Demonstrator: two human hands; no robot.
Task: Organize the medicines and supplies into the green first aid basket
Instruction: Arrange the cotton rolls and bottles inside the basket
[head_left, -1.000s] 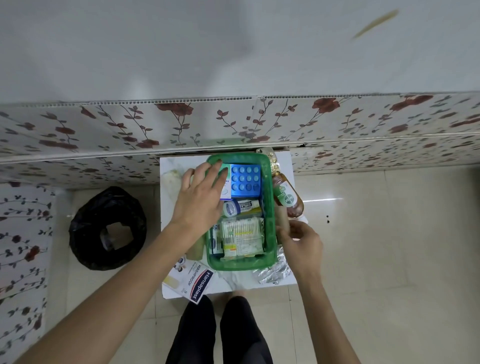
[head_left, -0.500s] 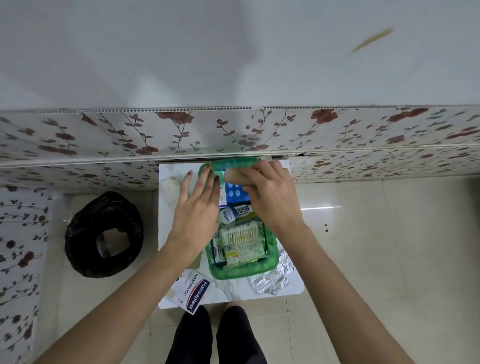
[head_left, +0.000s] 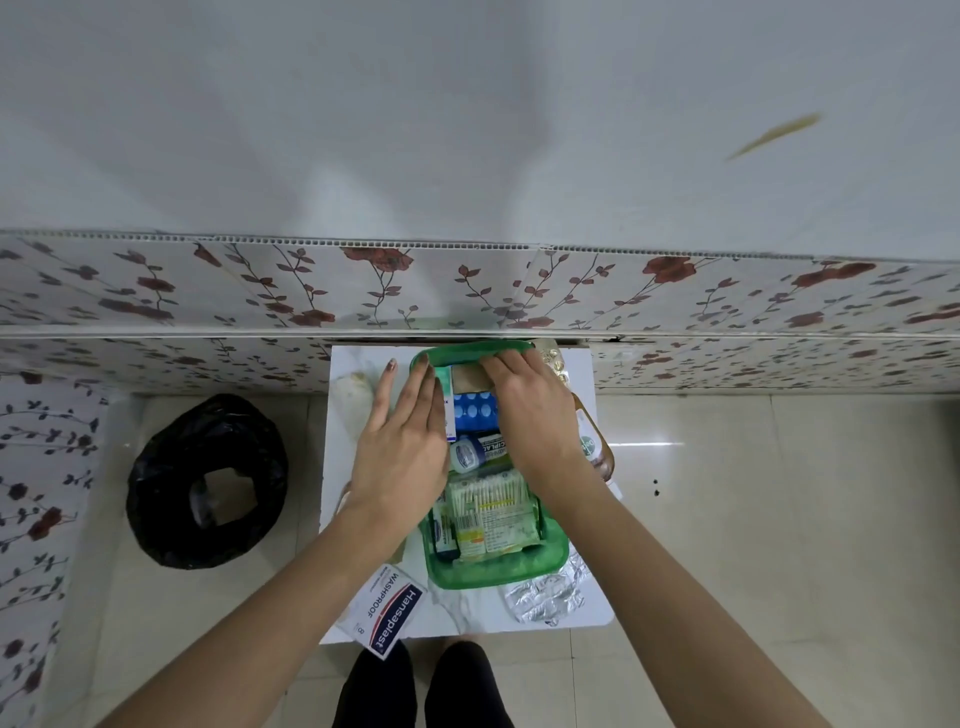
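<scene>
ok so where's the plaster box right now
The plaster box lies on the white table's near left corner, outside the green basket, just beyond the left forearm and overhanging the table edge.

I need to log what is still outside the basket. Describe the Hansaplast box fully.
The Hansaplast box is a small flat carton, white with a dark blue band bearing the brand name and a thin red stripe; "WASHPROOF" is printed beside it. It looks closed and undamaged. It lies flat and skewed on the near left corner of the white table, overhanging the front edge, just left of the green basket and apart from it. Neither hand touches it.
</scene>
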